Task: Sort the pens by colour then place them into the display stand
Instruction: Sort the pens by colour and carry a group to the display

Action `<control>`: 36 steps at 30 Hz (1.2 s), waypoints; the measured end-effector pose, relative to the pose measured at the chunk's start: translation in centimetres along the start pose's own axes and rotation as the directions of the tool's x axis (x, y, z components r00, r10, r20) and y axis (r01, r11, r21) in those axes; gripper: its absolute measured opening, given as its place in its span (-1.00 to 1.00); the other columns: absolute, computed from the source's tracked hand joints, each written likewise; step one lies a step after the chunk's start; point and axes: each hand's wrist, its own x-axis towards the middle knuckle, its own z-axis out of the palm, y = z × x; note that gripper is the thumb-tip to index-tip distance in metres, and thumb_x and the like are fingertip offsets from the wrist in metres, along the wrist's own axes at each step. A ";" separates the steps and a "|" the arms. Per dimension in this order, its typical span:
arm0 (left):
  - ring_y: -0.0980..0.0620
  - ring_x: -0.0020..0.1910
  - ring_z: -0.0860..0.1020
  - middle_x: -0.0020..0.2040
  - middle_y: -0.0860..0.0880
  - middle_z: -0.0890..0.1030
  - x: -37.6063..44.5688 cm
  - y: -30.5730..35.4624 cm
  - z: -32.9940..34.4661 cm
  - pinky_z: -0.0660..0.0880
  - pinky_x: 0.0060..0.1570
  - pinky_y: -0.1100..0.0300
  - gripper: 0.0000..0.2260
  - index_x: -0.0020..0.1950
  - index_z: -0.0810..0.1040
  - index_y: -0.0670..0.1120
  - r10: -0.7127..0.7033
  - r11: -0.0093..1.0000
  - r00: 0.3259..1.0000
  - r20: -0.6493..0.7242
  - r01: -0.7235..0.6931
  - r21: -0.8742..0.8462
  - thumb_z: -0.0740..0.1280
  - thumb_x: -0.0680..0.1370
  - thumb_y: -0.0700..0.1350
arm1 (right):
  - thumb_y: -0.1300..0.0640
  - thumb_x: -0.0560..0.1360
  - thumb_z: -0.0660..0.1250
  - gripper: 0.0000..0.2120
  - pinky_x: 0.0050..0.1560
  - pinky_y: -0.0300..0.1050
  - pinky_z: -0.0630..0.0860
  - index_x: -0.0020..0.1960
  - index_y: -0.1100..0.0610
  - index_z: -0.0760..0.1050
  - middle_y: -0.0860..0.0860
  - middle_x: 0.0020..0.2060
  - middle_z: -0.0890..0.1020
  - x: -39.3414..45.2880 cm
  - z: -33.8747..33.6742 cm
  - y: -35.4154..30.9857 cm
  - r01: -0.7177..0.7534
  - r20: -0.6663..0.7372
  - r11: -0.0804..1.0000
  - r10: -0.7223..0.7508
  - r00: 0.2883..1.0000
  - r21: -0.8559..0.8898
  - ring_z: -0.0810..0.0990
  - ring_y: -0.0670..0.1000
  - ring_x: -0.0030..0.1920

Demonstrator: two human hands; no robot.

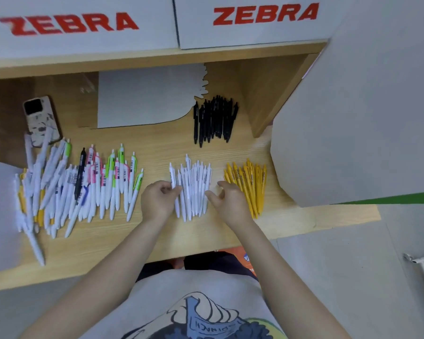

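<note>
White pens (191, 187), mid-tabletop (157, 148): left hand (157, 201) pinches their edge, right hand (228, 204) cupped loosely beside, squaring the group. Black pens (214, 119), yellow pens (249, 185) sorted; mixed pile (76, 189) remains.

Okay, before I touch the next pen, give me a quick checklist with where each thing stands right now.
1. White pens grouped on the desk: ok.
2. Yellow pens grouped apart: ok.
3. Black pens grouped apart: ok.
4. Mixed pile fully sorted: not ok; a black pen and yellow pens lie in it.
5. Left hand pinches a white pen, right hand free: ok.
6. Display stand ready: cannot tell.
</note>
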 end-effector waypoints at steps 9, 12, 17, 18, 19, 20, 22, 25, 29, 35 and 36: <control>0.00 -0.15 0.65 -0.18 -0.02 0.63 1.6 -2.0 -0.9 0.63 -0.01 -0.07 -0.49 0.40 0.46 -0.02 0.016 0.999 0.974 0.226 -0.009 -0.033 0.52 0.48 -0.03 | 0.10 0.57 0.36 -0.51 -0.34 -0.39 0.36 0.44 0.11 0.29 -0.15 -0.17 0.49 2.2 2.5 -1.9 -0.027 0.104 0.990 0.012 0.994 0.135 0.48 -0.19 -0.23; 0.02 -0.15 0.66 -0.19 0.00 0.65 1.6 -3.0 -1.9 0.62 0.02 -0.08 -0.48 0.42 0.46 0.00 0.000 0.998 0.970 0.243 0.015 -0.061 0.51 0.49 -0.03 | 0.09 0.57 0.35 -0.47 -0.39 -0.43 0.32 0.48 0.08 0.25 -0.11 -0.13 0.49 2.3 3.4 -2.6 -0.024 0.125 0.991 0.007 0.992 0.132 0.47 -0.17 -0.23; 0.07 -0.13 0.65 -0.15 0.04 0.66 1.7 -4.3 -3.8 0.61 0.06 -0.02 -0.46 0.47 0.42 0.00 -0.019 0.998 0.968 0.251 0.035 -0.059 0.48 0.52 0.00 | 0.08 0.57 0.35 -0.45 -0.30 -0.30 0.44 0.49 0.06 0.23 -0.11 -0.15 0.48 2.3 5.3 -4.4 0.000 0.180 0.993 -0.022 0.984 0.119 0.50 -0.15 -0.22; 0.05 -0.12 0.66 -0.14 0.03 0.66 1.8 -4.3 -4.1 0.61 0.05 -0.02 -0.46 0.48 0.41 0.01 -0.019 0.997 0.961 0.275 0.040 -0.071 0.46 0.53 0.00 | 0.08 0.57 0.35 -0.45 -0.27 -0.24 0.48 0.49 0.06 0.23 -0.13 -0.17 0.47 2.3 5.4 -4.6 -0.006 0.181 0.993 -0.016 0.983 0.120 0.52 -0.13 -0.23; 0.02 -0.11 0.66 -0.12 0.02 0.66 1.9 -4.3 -4.3 0.61 0.05 -0.02 -0.47 0.49 0.40 0.02 -0.016 0.996 0.951 0.308 0.042 -0.078 0.45 0.54 0.01 | 0.07 0.57 0.35 -0.45 -0.26 -0.20 0.51 0.49 0.06 0.23 -0.14 -0.19 0.47 2.3 5.4 -4.7 -0.012 0.177 0.993 -0.009 0.984 0.118 0.53 -0.10 -0.23; 0.01 -0.10 0.66 -0.11 0.02 0.66 2.0 -4.2 -4.5 0.61 0.05 -0.02 -0.47 0.50 0.39 0.03 -0.008 0.997 0.939 0.345 0.036 -0.074 0.43 0.55 0.02 | 0.07 0.57 0.35 -0.45 -0.26 -0.19 0.51 0.49 0.06 0.23 -0.13 -0.20 0.48 2.3 5.4 -4.6 -0.021 0.171 0.993 0.001 0.985 0.115 0.55 -0.08 -0.23; 0.00 -0.06 0.66 -0.07 0.02 0.65 2.3 -3.8 -4.8 0.61 0.06 -0.03 -0.46 0.52 0.36 0.05 0.012 0.999 0.911 0.411 0.010 -0.051 0.41 0.57 0.05 | 0.06 0.57 0.35 -0.45 -0.27 -0.20 0.49 0.49 0.06 0.23 -0.09 -0.21 0.51 2.2 5.2 -4.4 -0.052 0.155 0.992 0.034 0.987 0.115 0.57 -0.05 -0.22; 0.01 -0.02 0.65 -0.02 0.02 0.64 2.4 -3.6 -5.3 0.61 0.07 -0.02 -0.48 0.52 0.37 0.05 0.027 0.998 0.892 0.452 -0.001 -0.056 0.39 0.58 0.06 | 0.05 0.56 0.36 -0.44 -0.21 -0.09 0.56 0.49 0.06 0.24 -0.02 -0.21 0.55 2.0 5.0 -4.3 -0.089 0.141 0.989 0.071 0.988 0.121 0.60 0.02 -0.20; 0.08 -0.04 0.62 -0.04 0.04 0.64 2.2 -4.2 -6.7 0.57 0.09 0.06 -0.59 0.42 0.48 0.00 0.069 0.998 0.922 0.382 -0.062 -0.030 0.37 0.59 0.04 | 0.08 0.56 0.36 -0.47 -0.21 -0.02 0.60 0.46 0.09 0.25 0.00 -0.23 0.56 1.9 5.2 -5.4 -0.064 0.068 0.993 0.058 0.996 0.097 0.58 0.01 -0.23; -0.05 0.24 0.49 0.25 -0.06 0.52 3.1 -7.9 -11.7 0.45 0.11 0.10 -0.61 0.33 0.54 -0.11 0.312 0.944 0.950 -0.034 -0.305 0.126 0.24 0.58 0.04 | 0.06 0.56 0.36 -0.65 -0.37 -0.35 0.31 0.30 0.11 0.42 -0.02 -0.30 0.50 2.0 8.0 -9.7 0.072 -0.028 0.997 -0.071 0.997 0.032 0.48 -0.10 -0.32; -0.10 0.32 0.43 0.32 -0.10 0.49 3.5 -8.7 -12.5 0.43 0.19 0.02 -0.55 0.35 0.53 -0.13 0.360 0.921 0.930 -0.070 -0.342 0.187 0.21 0.55 0.07 | 0.06 0.55 0.37 -0.67 -0.31 -0.29 0.34 0.28 0.10 0.45 -0.02 -0.27 0.51 2.2 9.0 -10.7 0.079 0.005 0.996 -0.079 0.997 0.034 0.49 -0.07 -0.29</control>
